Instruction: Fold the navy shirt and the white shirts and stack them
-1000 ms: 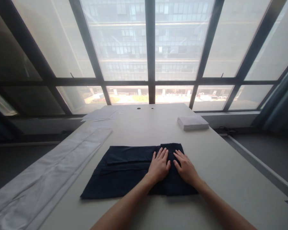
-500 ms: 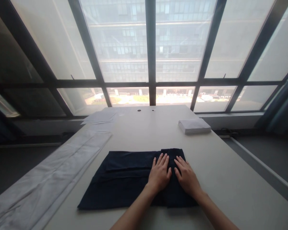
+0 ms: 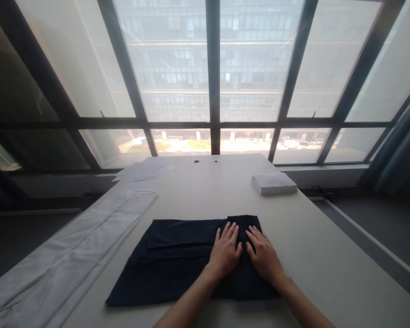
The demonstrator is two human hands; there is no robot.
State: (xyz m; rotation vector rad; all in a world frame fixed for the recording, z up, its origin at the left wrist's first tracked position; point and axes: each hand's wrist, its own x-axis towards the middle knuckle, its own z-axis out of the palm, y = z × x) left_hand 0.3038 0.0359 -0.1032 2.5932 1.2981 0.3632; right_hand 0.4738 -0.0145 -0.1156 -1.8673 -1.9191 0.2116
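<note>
A dark navy cloth garment (image 3: 177, 269) lies flat on the white table, its right end folded over on itself in a narrow strip. My left hand (image 3: 225, 250) rests palm down on it, fingers stretched out, at the inner edge of the folded strip. On the strip itself lies my right hand (image 3: 263, 254), also flat with fingers extended and pointing away from me. The two hands are close together but apart. The garment's exact kind cannot be told from its folded shape.
Along the table's left side stretches a long white cloth (image 3: 71, 250). Beyond it lie several loose white sheets (image 3: 141, 171). A neatly folded white cloth stack (image 3: 274, 183) sits near the right edge. The white table (image 3: 205, 191) reaches the windows (image 3: 181, 68).
The whole view has shifted slightly, the scene now sitting a little lower and to the left. Both hands stay flat on the navy garment, which looks unchanged.
</note>
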